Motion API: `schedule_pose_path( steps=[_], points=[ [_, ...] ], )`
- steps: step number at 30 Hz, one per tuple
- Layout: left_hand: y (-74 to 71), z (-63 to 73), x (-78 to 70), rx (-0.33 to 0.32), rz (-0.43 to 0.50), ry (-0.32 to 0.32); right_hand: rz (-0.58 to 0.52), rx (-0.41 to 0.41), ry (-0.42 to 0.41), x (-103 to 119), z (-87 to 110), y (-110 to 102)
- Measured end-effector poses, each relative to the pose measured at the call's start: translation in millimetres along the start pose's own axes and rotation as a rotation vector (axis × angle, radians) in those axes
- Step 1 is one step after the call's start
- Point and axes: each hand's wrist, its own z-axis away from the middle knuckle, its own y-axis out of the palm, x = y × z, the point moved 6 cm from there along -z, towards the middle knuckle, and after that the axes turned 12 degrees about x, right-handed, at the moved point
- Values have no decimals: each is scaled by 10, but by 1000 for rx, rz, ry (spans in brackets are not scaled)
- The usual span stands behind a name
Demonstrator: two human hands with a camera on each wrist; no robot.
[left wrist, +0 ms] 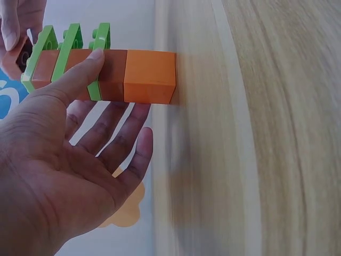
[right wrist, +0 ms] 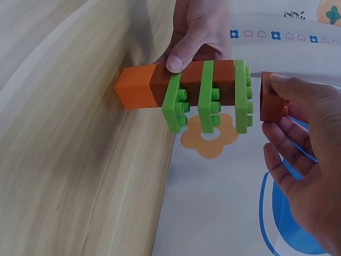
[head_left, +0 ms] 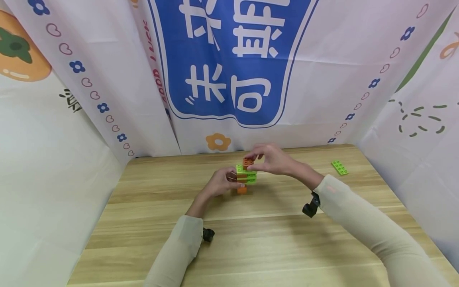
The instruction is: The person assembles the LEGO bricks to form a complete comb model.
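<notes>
A tower of toy building bricks point(left wrist: 114, 74) stands upright on the wooden table. Its base is a bright orange brick point(head_left: 242, 190), with reddish-brown bricks and thin green plates stacked alternately above. The green plates point(right wrist: 208, 101) jut out to one side, studs showing. My left hand point(head_left: 219, 183) holds the tower from the left, thumb pressed on its front and fingers behind. Above the top green plate, my right hand point(head_left: 274, 159) pinches a reddish-brown brick point(right wrist: 272, 98) between thumb and fingers. In the right wrist view, a small gap separates this brick from the tower's top.
A loose green plate point(head_left: 339, 168) lies studs up on the right side of the table point(head_left: 279, 247). Printed white cloth point(head_left: 322, 79) hangs behind the table and along both sides, close behind the tower.
</notes>
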Motion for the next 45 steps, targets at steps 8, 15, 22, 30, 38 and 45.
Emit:
schedule_pose_path(
  steps=[8,15,22,30,38,45],
  points=[
    [12,-6,16,8,-7,14,2,15,-15,21,-82,77],
    [13,4,11,6,-17,18,13,28,2,34,-122,109],
    [12,-2,8,0,-26,13,31,42,-30,60,-161,142],
    [5,-10,9,1,-34,-3,38,60,-37,56,-168,141],
    [18,-13,28,4,-31,-16,-8,56,-14,39,-154,131],
    [5,-21,30,3,-34,-7,-28,45,9,35,-156,126]
  ],
)
